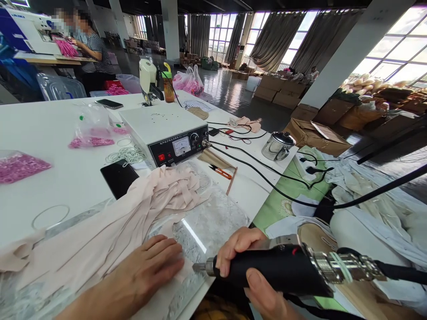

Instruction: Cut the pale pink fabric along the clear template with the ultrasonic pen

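The white surface [40,122] spans the frame; long pale-pink fabric strips [110,222] stretch from lower left to centre. My right grip [240,246] wraps the black, cylindrical, metal-tipped tool [276,269], lower right; my left grip [151,264], bottom centre, lies flat on the fabric.

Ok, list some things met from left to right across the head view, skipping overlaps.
Flat clear plastic bag of pink pieces, bunched clear plastic bag of pink pieces, cream upright machine, green-lidded amber see-through bottle, metal-tipped black cylindrical handheld tool.
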A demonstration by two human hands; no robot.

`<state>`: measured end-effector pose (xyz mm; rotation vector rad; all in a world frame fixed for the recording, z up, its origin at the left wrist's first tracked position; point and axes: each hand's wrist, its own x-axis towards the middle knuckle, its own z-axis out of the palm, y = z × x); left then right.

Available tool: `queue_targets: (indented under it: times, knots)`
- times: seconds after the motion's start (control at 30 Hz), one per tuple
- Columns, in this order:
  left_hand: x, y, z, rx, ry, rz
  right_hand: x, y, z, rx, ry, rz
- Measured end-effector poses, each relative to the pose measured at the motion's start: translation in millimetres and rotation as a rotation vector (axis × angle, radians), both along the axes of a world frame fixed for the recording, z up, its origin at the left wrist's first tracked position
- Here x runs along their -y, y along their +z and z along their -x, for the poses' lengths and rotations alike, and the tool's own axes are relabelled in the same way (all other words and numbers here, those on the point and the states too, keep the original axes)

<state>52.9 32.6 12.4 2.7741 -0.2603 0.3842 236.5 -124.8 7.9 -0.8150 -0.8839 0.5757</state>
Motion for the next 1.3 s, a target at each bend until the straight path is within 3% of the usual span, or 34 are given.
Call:
queue_targets:
  times: [0.37,0.63,0.83,0.97,1.17,1.3]
  knots:
    - [0.1,2.6,-2.5,0.034,-0.002,0.019,-5.2,1.8,-0.3,0.02,0.049,0.005]
    - [-0.8,-1.6,0.0,0.01,0.003,0.049,-13.3,-0.3,2.3,0.105,-0.013,0.003]
    - [0.9,-2.2,0.1,0.033,0.001,-0.006,-6.6,6.7,2.6,0.018,0.035,0.017]
    - [0.5,-7.5,2.5,0.053,0.005,-0.045,1.0,12.7,1.7,0.036,0.039,0.064]
    - [-4.1,-21.7,10.9,0.061,0.087,-0.092,-2.5,5.7,2.3,0.045,0.021,0.012]
    - [-5.0,-22.7,16.5,0.02,0.075,-0.11,1.0,8.8,-1.1,0.044,0.044,0.047]
